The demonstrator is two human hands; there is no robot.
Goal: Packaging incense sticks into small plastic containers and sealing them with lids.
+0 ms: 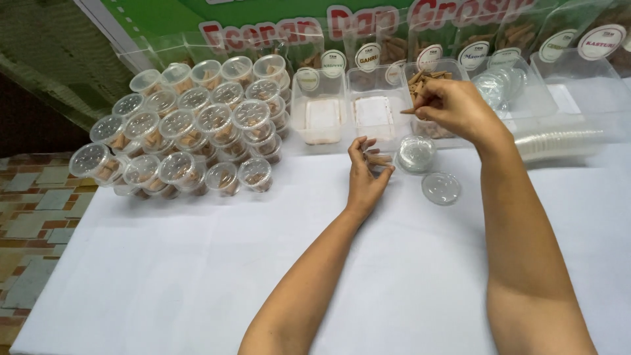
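The counter (197, 276) is covered with a white sheet, and most of its near part is bare, so both arms have free room to work. At the back left stands a big stack of small clear cups with lids (190, 128), piled in layers and leaning on each other; brown pieces show inside them, so they look already filled and are put aside, well apart from the hands. Along the back wall stands a row of clear plastic bins (342, 108), and the one nearest to the right hand holds brown cone-shaped pieces (424, 79). At the right lies a long sleeve of stacked clear lids (559, 141) on its side, near but not in the way. The right hand (453, 105) is raised over the edge of that bin, and its fingers (424, 98) pinch a few brown cones, probably because it is picking them out from there. The left hand (365, 177) rests on the counter with its fingers curled around several brown cones (376, 159), held loosely like a small store. Just beside it are a small clear cup (415, 153) and a loose round lid (441, 188), close enough to reach without crossing the other arm. Nothing stands between the hands and the cup.
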